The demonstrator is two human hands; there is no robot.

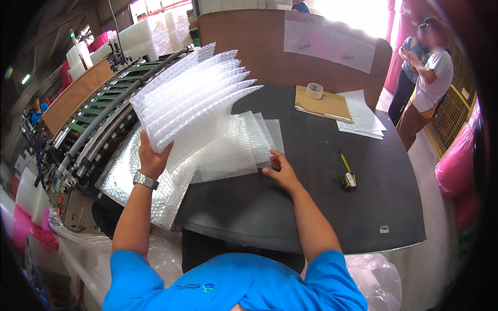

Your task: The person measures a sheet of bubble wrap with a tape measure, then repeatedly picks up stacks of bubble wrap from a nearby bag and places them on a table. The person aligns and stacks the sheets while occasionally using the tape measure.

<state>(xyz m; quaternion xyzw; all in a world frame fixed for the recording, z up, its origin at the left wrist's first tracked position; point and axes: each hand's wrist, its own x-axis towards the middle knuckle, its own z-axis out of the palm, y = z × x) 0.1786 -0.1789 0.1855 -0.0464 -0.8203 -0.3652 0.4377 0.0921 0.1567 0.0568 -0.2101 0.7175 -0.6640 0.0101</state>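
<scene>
My left hand [153, 155], with a watch on its wrist, grips the lower left corner of a fanned stack of clear bubble wrap sheets [192, 98]. The stack is raised and tilted above the table, its far edges spread apart. Beneath it, more bubble wrap sheets [228, 150] lie overlapping on the dark table [244, 207]. Another bubble wrap piece [150, 192], shiny and silvery, lies under my left forearm and reaches past the table's edge. My right hand [281, 170] is open beside the right edge of the flat sheets, thumb and fingers apart; whether it touches them I cannot tell.
A yellow tape measure [348, 179] lies partly drawn out at right. Behind it are a tape roll [314, 91] on a brown envelope [321, 106] and white papers [360, 116]. A roller machine [104, 114] adjoins the table at left. Two people [428, 67] stand beyond the right side.
</scene>
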